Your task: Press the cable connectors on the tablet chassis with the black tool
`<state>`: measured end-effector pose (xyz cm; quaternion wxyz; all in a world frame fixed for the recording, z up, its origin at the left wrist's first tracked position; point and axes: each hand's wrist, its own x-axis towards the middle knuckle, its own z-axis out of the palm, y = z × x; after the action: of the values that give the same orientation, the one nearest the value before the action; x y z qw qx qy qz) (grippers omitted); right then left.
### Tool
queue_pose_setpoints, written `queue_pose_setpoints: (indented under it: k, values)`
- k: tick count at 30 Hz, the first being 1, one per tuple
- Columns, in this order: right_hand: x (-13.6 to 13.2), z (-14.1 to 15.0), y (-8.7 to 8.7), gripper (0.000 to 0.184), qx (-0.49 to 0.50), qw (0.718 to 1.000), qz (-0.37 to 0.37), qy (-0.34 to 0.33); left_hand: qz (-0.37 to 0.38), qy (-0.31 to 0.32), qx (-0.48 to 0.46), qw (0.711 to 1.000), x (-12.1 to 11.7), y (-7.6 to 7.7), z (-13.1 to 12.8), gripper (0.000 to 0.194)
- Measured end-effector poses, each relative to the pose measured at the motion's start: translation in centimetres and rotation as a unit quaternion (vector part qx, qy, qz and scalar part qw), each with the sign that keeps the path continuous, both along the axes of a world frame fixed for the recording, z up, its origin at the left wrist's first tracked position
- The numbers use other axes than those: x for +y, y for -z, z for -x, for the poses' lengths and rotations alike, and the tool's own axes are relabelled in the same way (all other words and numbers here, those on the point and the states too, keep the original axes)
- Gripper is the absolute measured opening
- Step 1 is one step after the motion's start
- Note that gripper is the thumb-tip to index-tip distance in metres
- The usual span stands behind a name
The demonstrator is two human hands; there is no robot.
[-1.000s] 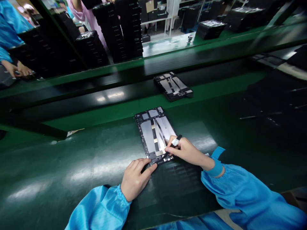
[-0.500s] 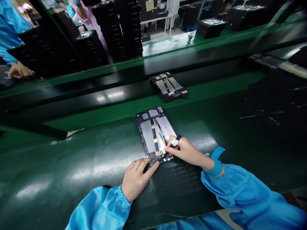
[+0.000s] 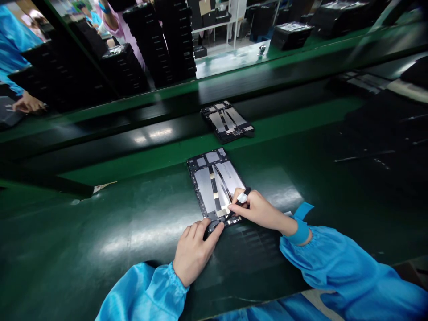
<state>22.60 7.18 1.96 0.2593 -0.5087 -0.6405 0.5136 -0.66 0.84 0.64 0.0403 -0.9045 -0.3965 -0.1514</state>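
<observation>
An opened tablet (image 3: pixel 220 178) lies on the green work surface, its inner side facing up with silver plates and a dark ribbon cable. My left hand (image 3: pixel 195 252) has its fingers apart, with fingertips and thumb resting on the tablet's lower left corner. Closed in a pinch, my right hand (image 3: pixel 256 207) holds black tweezers (image 3: pixel 246 192) with a white label wrapped round them. Their dark tip points down at the lower edge of the tablet, beside small gold contacts. Whether the tip touches is too small to tell. A blue strap circles my right wrist.
A second opened tablet (image 3: pixel 228 121) sits farther back on the dark belt strip (image 3: pixel 160 129). Stacks of black trays (image 3: pixel 157 49) stand behind. At upper left is another person's hand (image 3: pixel 30 103). Dark items (image 3: pixel 384 116) lie at right; a green post (image 3: pixel 47 180) stands left.
The second tablet has shifted slightly left. My left hand has slid a little rightward at the tablet's corner. My right hand stays nearly where it was, tweezers still held.
</observation>
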Motion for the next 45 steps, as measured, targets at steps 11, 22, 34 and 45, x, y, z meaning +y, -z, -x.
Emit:
queue_pose_setpoints:
  k: [11, 22, 34, 45]
  values:
    - [-0.1, -0.5, 2.6, 0.027, 0.107, 0.968, -0.105, 0.203, 0.082, 0.059, -0.085, 0.991, 1.0, 0.1, 2.1, 0.033]
    - [0.9, 0.4, 4.3, 0.036, 0.289, 0.95, 0.0, 0.115, -0.019, 0.056, -0.031, 0.998, 1.9, 0.4, -0.2, 0.038]
    - [1.5, -0.5, 5.1, 0.068, 0.215, 0.944, 0.015, 0.249, -0.041, -0.371, -0.013, 0.928, 19.0, 2.5, 7.6, 0.037]
    - [8.9, -5.7, 7.4, 0.052, -0.08, 0.945, -0.167, 0.269, 0.028, -0.253, -0.038, 0.966, 18.8, 4.5, 0.8, 0.041]
